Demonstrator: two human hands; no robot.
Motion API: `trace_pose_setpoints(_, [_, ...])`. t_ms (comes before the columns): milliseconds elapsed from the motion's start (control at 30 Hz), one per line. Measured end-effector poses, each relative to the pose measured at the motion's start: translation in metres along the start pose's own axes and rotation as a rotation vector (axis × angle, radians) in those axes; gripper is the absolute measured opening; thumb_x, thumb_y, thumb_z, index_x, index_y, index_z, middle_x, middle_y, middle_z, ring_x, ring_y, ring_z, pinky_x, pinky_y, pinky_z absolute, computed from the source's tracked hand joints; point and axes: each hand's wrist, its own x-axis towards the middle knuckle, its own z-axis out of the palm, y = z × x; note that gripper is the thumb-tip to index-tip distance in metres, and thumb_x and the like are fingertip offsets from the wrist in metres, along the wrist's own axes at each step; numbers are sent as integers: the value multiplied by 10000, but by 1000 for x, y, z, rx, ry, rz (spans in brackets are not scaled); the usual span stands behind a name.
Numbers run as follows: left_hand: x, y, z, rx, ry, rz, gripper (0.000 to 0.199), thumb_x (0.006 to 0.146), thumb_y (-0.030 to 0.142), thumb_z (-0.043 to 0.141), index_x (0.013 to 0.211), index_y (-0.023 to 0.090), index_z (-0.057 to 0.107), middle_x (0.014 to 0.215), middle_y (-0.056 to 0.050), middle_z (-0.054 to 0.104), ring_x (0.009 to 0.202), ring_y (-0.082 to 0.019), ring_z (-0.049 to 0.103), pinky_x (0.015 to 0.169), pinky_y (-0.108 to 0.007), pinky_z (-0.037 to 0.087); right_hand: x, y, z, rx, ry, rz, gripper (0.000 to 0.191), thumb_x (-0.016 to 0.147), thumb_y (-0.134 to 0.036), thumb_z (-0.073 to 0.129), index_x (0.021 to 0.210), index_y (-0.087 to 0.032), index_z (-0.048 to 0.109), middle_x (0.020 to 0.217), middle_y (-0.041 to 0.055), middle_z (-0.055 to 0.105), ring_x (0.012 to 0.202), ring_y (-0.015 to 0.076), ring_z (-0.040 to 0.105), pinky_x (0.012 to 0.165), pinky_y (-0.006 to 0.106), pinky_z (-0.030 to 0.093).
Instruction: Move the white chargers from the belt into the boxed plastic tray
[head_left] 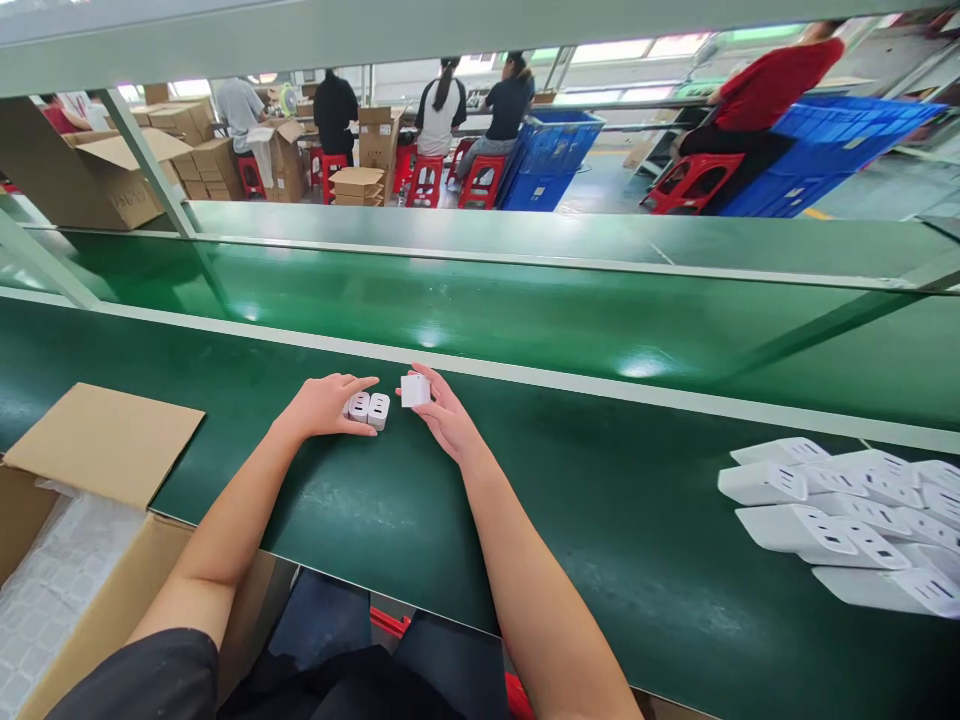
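The right hand (448,418) has its grip closed on a white block (414,392), thumb at the lower right corner and fingers behind, with a plain face bearing one tiny dark mark turned to the camera; whether it touches the worktop (600,500) cannot be told. Just left of it, the left hand (324,405) curves around a small row (379,412) of white blocks on the worktop, index finger along the far side and thumb along the near side; whether that grip presses on them cannot be told. Two of these blocks show dark slots on top, and a further one is partly hidden by the hand. Well apart at the right lies a pile (780,527) of similar slotted blocks, set close together, the nearest ones tilted. At the left, a carton (157,555) stands at the worktop's near edge, its flap (105,440) lying out over the green surface and clear plastic (64,590) covering pale square shapes inside. Beyond the worktop runs a shiny green belt (465,300). Across the room, people (442,105) sit on red stools (482,180) among brown boxes (191,125) and blue crates (551,160).
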Motion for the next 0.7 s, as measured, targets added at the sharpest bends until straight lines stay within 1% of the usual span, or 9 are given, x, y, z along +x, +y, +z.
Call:
trace_pose_setpoints(67, [-5,-5,-3,4,-40,-22,953,760,704,681,1550,329,304,1392,-83,534,1255,-282,527,874,-322,477,-1,-2,1,-90,13,-32,651,778,-290,685,1396,-289,478,1465,63,441,1272,252,538,1168,427,362])
trace_pose_setpoints(100, [-6,-7,-4,10,-69,-39,991,752,694,695,1565,319,270,1389,-95,527,1259,-290,518,885,-334,480,-1,-2,1,-133,9,-43,650,785,-311,698,1393,-280,471,1449,72,447,1280,253,529,1157,419,373])
trace_pose_setpoints(200, [-6,-12,-1,12,-117,-61,1009,752,653,715,1572,281,261,1331,-124,542,1247,-312,514,886,-346,487,0,0,1,-272,-23,-84,814,731,-311,728,1456,-279,360,1402,106,403,1261,268,534,1057,409,464])
trace_pose_setpoints(267, [-2,-13,3,-10,-80,-34,937,764,641,712,1538,270,335,1309,-120,552,1226,-302,529,882,-338,489,1,5,1,-456,-37,-126,876,697,-295,721,1476,-269,322,1333,118,393,1216,280,541,1022,446,482])
trace_pose_setpoints(333, [2,-12,9,-32,-22,2,842,780,633,706,1481,271,414,1317,-101,552,1207,-275,546,871,-320,491,0,9,2,-673,-64,-163,852,697,-276,701,1470,-256,345,1285,118,407,1227,288,501,1073,498,431])
trace_pose_setpoints(400, [5,-9,15,-37,21,28,765,794,631,699,1431,277,467,1321,-78,556,1188,-249,559,853,-304,492,-3,12,3,-807,-109,-189,857,713,-272,700,1487,-263,331,1346,123,383,1276,287,451,1131,514,366])
trace_pose_setpoints(500, [10,-7,22,-39,61,59,648,834,634,662,1369,293,530,1280,-49,591,1157,-224,576,843,-290,483,-4,14,4,-882,-145,-186,812,794,-318,665,1512,-264,288,1457,126,325,1316,267,432,1151,474,347])
trace_pose_setpoints(600, [21,-18,20,-43,65,79,587,857,634,635,1327,290,569,1232,-45,624,1124,-220,596,837,-280,473,11,12,6,-963,-129,-150,626,877,-322,592,1453,-210,374,1402,125,429,1301,257,448,1139,446,352])
trace_pose_setpoints(700, [43,-41,10,-45,51,80,604,829,621,672,1303,257,588,1231,-51,634,1106,-226,612,842,-275,471,46,6,10,-1051,-140,-102,576,866,-283,628,1394,-159,438,1353,133,492,1244,262,483,1103,430,376])
